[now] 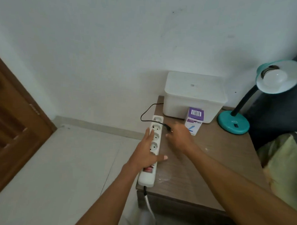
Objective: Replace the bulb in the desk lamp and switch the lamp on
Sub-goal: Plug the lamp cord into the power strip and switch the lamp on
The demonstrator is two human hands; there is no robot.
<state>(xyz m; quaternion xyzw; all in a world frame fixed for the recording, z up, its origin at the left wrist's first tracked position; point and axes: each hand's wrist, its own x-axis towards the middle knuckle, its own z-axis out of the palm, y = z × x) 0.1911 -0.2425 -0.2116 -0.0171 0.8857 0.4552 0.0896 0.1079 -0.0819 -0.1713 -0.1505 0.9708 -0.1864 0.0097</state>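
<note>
Right hand motion-blurred, its grip on the black plug unclear; box print unreadable.

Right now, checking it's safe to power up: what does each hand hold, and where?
Left hand presses flat on the power strip. Right hand pinches the black plug at the cord's end.

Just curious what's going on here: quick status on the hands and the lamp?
Left hand flat on power strip. Right hand pinching black plug, not inserted. Lamp unlit, bulb fitted. Nothing blocking.

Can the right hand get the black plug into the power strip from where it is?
Probably yes: the right hand holds the black plug right beside the power strip, whose upper sockets lie uncovered.
</note>
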